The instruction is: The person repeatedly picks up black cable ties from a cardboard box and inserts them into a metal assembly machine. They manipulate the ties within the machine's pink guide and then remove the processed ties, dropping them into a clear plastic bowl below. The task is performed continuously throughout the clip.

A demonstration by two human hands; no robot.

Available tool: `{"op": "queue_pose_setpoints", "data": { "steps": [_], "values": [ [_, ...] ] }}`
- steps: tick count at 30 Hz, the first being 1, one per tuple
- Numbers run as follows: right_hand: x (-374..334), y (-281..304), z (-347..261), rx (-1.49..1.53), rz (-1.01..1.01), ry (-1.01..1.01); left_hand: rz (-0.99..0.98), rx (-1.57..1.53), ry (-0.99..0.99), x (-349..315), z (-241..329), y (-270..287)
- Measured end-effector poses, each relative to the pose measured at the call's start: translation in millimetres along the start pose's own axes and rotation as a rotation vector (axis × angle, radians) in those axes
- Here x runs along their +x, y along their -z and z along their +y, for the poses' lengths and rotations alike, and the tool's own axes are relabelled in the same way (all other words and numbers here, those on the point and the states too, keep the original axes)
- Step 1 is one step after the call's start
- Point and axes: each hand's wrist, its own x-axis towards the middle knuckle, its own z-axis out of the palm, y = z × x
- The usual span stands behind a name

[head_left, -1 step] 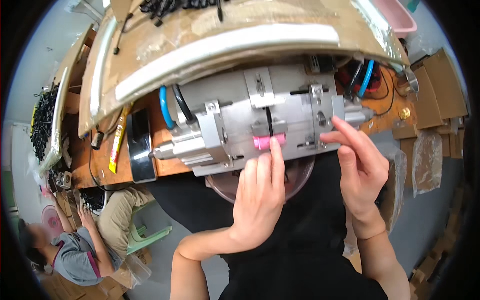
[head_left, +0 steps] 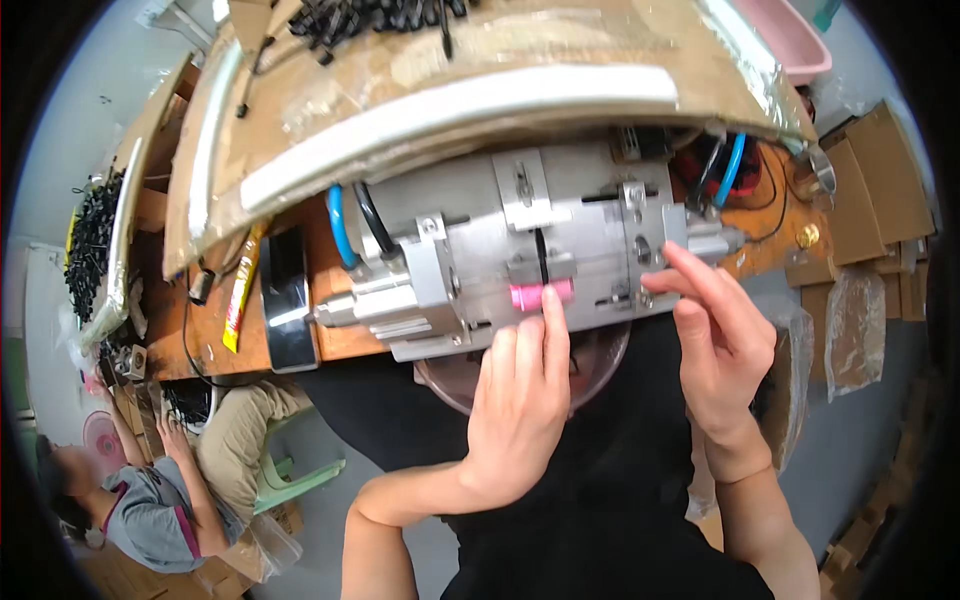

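A metal fixture plate (head_left: pixel 590 245) lies before me on the bench. On its middle sits a small pink piece (head_left: pixel 528 297), with a thin black cable (head_left: pixel 542 252) running up from it to a metal block. The index fingertip of my left hand (head_left: pixel 522 405) rests on the pink piece, its fingers stretched out and holding nothing. My right hand (head_left: pixel 728 355) hovers by the right-hand metal block (head_left: pixel 642 235), fingers apart and nothing visible in them; whether a fingertip touches the block I cannot tell. Left on the plate is a metal cylinder assembly (head_left: pixel 400 300).
A cardboard-topped shelf (head_left: pixel 420 130) with black cable parts (head_left: pixel 370 28) overhangs the plate. A black phone (head_left: pixel 287 300) and a yellow packet (head_left: pixel 240 295) lie left. Below the plate's edge is a translucent bowl (head_left: pixel 445 385). Another person (head_left: pixel 165 515) sits at far left.
The bench and fixture appear slightly lower in the picture. Both hands keep nearly the same pose, the left fingertip still on the pink piece.
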Motion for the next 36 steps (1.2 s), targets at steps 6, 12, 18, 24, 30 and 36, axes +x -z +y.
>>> {"op": "queue_pose_setpoints", "data": {
  "steps": [6,12,18,24,30,36],
  "values": [
    [104,-5,11,-0.263,0.182,0.228,0.324,0.024,-0.267,98,-43,54],
    [288,-56,57,-0.706,-0.001,0.188,0.438,0.230,-0.264,269,-89,65],
    [262,-31,54,-0.910,-0.307,0.147,0.229,0.047,-0.406,238,-104,73],
    [238,6,66,-1.121,0.051,0.432,-0.082,-0.808,-0.108,207,-116,137],
    [277,16,64,-1.174,0.335,0.657,0.210,-0.813,-0.194,183,-114,149],
    [232,68,40,-0.413,0.138,0.192,0.260,-0.211,-0.226,38,-30,61]
  ]
}}
